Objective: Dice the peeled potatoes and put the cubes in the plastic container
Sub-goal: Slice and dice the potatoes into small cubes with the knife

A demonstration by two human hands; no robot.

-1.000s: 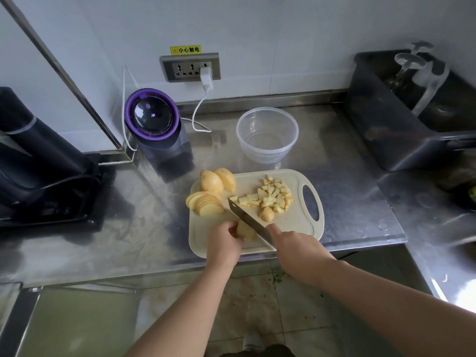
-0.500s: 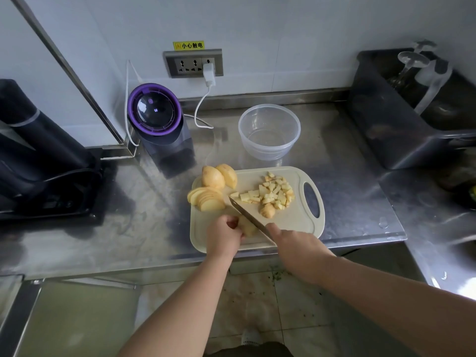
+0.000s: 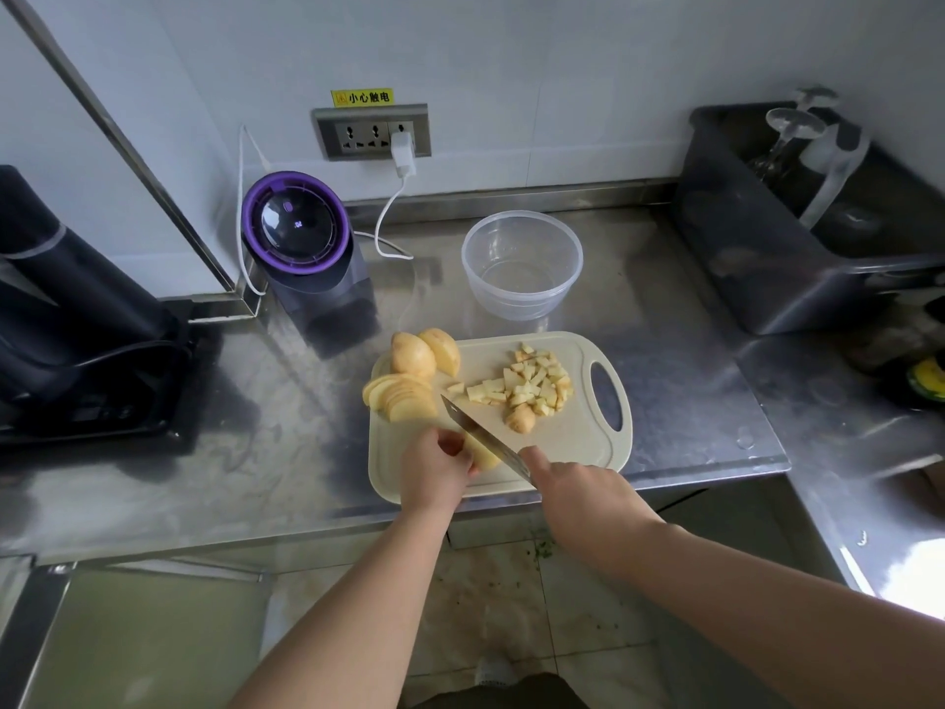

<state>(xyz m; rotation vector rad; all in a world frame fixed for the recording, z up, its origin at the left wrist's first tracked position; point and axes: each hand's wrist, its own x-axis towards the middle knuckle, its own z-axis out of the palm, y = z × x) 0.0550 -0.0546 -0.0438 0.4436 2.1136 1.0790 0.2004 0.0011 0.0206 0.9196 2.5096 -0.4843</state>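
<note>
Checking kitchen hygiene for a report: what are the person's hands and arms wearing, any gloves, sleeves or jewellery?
No gloves on the left hand or right hand, and no rings, watch or bracelet show. Both arms are bare to the frame's edge, with no sleeve in view.

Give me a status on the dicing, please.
Left hand grips pale peeled potato piece; right hand holds steel knife. Diced cubes on beige cutting board; clear round plastic container empty. Nothing blocking.
</note>
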